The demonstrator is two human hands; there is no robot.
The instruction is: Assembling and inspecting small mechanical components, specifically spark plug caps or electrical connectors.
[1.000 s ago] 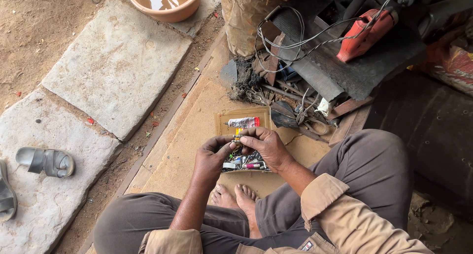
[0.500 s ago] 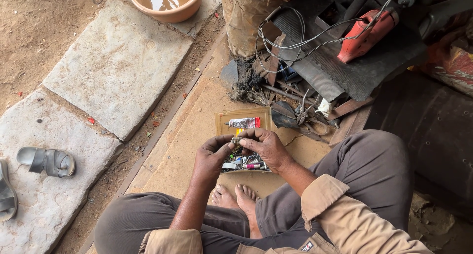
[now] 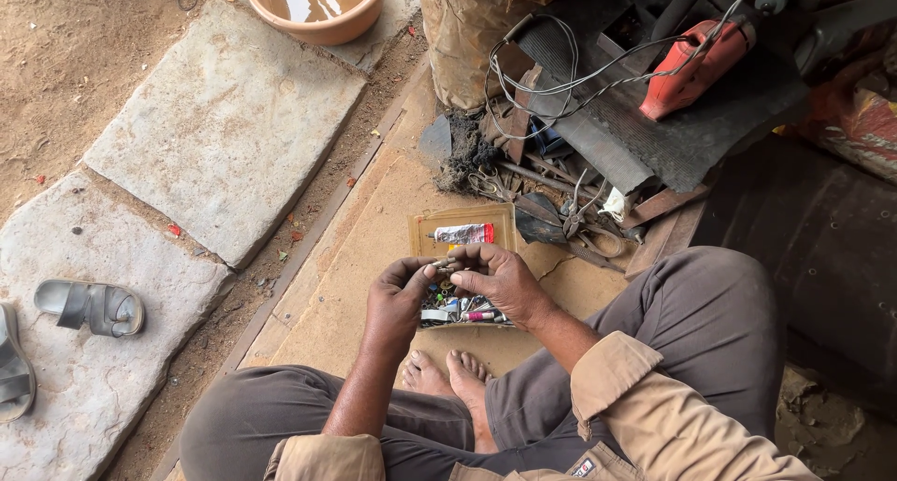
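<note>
Above the small tray [image 3: 505,221] on the board's [image 3: 364,285] middle, a tiny metal piece [image 3: 445,264] is pinched by the left hand [image 3: 397,294] and the right hand [image 3: 500,277], both closed on it.

Left hand [image 3: 397,294] lifted slightly toward twelve o'clock, fingertips drawn closer to right hand [image 3: 500,277], small metal piece [image 3: 447,263] now pinched between both above cardboard box [image 3: 467,221]
</note>
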